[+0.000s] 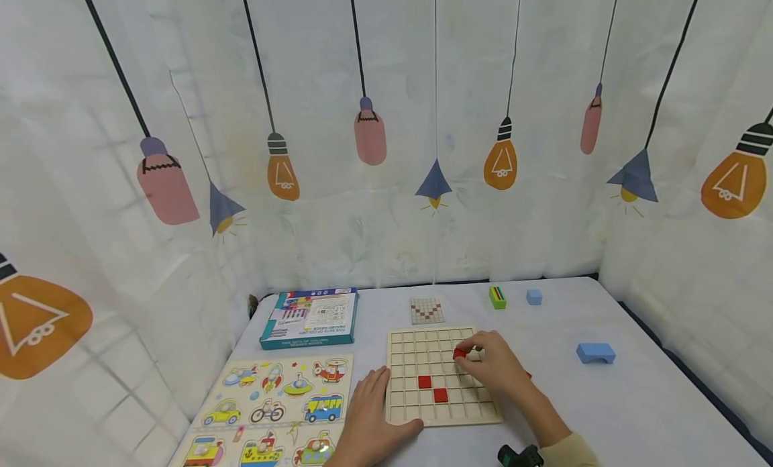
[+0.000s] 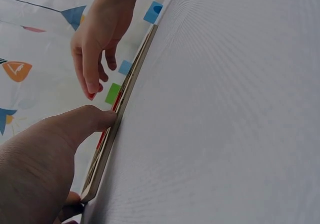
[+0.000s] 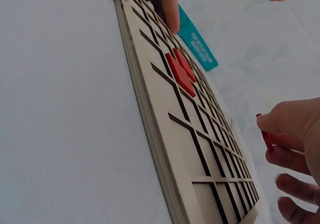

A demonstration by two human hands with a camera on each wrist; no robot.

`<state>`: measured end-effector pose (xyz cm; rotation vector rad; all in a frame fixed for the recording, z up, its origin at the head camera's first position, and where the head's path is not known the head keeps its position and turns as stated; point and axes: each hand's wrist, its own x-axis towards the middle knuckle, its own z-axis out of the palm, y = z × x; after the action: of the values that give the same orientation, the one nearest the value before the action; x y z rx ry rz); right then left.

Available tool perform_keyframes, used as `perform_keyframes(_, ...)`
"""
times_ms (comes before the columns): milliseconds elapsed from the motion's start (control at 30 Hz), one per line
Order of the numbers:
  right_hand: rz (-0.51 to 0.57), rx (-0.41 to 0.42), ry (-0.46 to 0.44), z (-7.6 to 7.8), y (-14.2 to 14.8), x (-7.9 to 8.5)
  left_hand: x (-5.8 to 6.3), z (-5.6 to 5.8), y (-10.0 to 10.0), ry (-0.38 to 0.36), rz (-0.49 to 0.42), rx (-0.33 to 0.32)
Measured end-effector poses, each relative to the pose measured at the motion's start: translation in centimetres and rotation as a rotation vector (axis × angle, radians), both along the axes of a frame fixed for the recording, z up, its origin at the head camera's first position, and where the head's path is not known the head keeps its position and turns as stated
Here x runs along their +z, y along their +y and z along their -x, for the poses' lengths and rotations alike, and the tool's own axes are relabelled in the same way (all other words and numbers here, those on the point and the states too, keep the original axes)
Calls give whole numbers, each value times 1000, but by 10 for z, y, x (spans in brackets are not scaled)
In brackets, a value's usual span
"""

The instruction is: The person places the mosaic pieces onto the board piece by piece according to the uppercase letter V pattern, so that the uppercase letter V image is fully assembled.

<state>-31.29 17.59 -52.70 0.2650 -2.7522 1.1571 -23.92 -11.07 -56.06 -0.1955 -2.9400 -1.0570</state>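
Held tile: a red tile [image 1: 459,353] is sitting between the right hand's fingertips, above the board's right half — apart from the surface in both wrist views. Being square, it is showing no long axis.
Right hand: this hand [image 1: 492,366] is pinching the tile between thumb and fingers, reaching in from the board's right side.
Grid board: the board [image 1: 406,349] is lying flat between the hands, to the left of the right hand and ahead of the left.
Seated tiles: two red tiles [image 1: 425,382] are occupying diagonally adjoining cells, nearer the person and left of the held one.
Left hand: this hand [image 1: 374,420] is bracing the board's near left corner — thumb on the near edge, fingers spread along the left side.
Surroundings: a pattern card [image 1: 427,310] is lying beyond the board; a teal box [image 1: 311,319] and a picture sheet [image 1: 335,388] are lying leftward; a blue arch block [image 1: 596,353] is standing rightward.
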Motion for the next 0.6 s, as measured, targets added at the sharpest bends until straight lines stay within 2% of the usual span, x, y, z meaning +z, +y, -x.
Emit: perform_keyframes(600, -14, 143, 69, 6, -44, -18, 4, 0, 0, 17, -5, 4)
